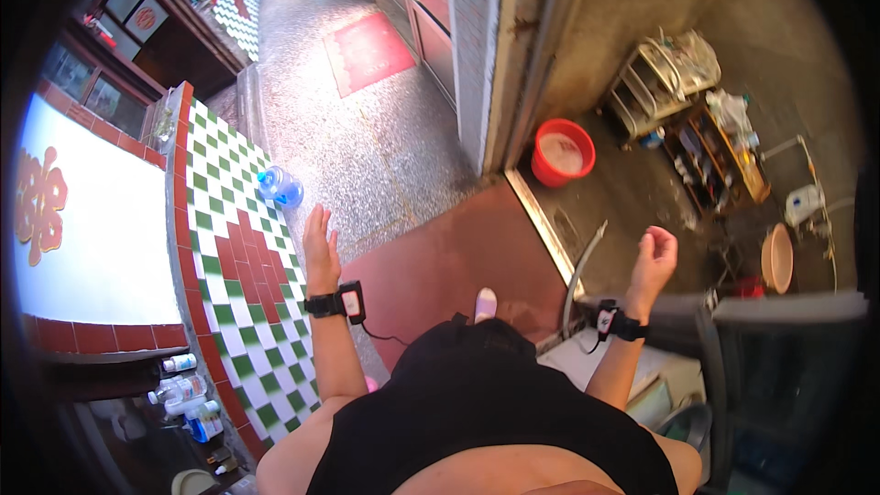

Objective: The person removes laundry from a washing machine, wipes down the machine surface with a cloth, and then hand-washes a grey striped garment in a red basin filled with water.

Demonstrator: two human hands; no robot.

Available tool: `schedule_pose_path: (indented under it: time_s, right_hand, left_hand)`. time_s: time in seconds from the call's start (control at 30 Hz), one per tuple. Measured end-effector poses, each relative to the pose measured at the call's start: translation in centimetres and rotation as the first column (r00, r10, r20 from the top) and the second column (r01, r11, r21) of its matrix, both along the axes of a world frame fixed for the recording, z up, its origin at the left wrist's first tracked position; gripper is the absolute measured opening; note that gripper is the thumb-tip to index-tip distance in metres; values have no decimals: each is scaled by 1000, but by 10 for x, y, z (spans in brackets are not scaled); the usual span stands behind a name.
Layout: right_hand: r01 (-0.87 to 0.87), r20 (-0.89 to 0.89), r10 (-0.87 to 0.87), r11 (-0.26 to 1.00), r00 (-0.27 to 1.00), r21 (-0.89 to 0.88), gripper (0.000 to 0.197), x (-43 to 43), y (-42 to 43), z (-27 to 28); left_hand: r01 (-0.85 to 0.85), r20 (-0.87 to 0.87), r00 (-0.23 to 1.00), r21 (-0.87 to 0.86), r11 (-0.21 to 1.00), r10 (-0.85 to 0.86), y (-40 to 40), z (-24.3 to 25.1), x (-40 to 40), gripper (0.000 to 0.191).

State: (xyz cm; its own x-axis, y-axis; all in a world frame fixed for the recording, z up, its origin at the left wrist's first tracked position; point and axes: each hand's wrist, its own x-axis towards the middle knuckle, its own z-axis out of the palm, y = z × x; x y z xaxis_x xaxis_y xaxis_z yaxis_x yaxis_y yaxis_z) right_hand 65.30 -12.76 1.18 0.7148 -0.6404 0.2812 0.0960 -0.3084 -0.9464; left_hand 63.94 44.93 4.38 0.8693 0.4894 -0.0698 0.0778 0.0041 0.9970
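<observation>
My left hand (320,254) is raised with its fingers stretched out and nothing in it. It is nearest to the green-and-white tiled wall (237,275) and a clear blue plastic water jug (280,187) on the floor beside that wall. My right hand (654,267) has its fingers loosely curled, and no object shows in it. In the picture it lies over the doorway to a dim room, right of a grey hose (584,268). A black strap with a small device sits on each wrist. One foot in a light slipper (485,305) stands on a reddish-brown mat (467,247).
A pale threshold strip (543,227) borders the dim room. Inside are a red bucket (562,152), a metal rack (653,82), a cluttered wooden shelf (715,158) and a tan basin (777,258). A pink doormat (369,53) lies along the speckled walkway. Bottles (182,390) stand at left.
</observation>
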Motion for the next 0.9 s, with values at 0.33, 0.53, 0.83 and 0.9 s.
schedule_pose_path:
  time_s: [0.33,0.53,0.83,0.9]
  right_hand:
    - [-743,-55,742,668,669,-32,16,271,234,74]
    - [-790,-85,787,613,611,2,12,404,348,81]
    - [-802,-74,813,548,578,-238,15,598,524,148]
    - [-793,-93,824,498,559,-350,19,648,553,156]
  left_hand:
    - [-415,24,895,-328,849,446,88,0,78,68]
    - [-615,107,755,-225,755,647,182,29,150,77]
    - [-378,138,892,-296,877,431,318,61,408,80]
    - [-183,190,944,-373,910,268,328,67,483,74]
